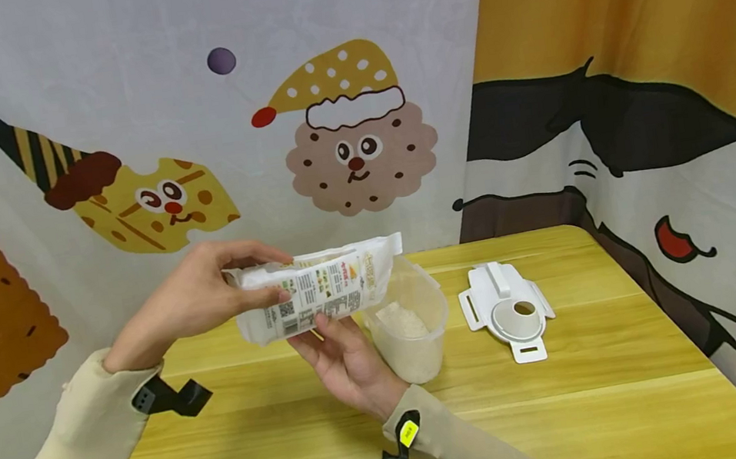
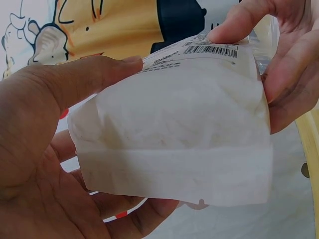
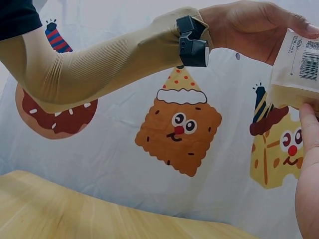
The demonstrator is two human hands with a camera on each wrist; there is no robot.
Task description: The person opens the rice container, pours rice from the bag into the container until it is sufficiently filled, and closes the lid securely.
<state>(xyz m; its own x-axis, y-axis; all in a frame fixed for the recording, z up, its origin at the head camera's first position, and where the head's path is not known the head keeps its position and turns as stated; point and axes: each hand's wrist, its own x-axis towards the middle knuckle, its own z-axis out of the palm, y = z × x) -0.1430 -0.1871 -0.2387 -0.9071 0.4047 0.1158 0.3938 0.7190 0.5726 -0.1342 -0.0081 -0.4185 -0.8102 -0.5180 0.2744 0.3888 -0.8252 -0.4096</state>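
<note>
A white printed bag [image 1: 323, 286] is tilted on its side above the table, its right end over the rim of a clear plastic container [image 1: 432, 322]. Pale grainy or powdery stuff [image 1: 401, 322] fills part of that container. My left hand [image 1: 208, 289] grips the bag's bottom end, thumb on the near face and fingers round the far side. Lower down, my right hand [image 1: 354, 367] holds the bag's underside between thumb and fingers, as the left wrist view also shows. Whether anything flows out of the bag cannot be seen.
A white lid [image 1: 498, 290] with side flaps and a round opening lies on the wooden table [image 1: 612, 383], right of the container. Behind the table hangs a cartoon-printed curtain [image 1: 128, 52]; another printed curtain [image 1: 681, 10] is at the right.
</note>
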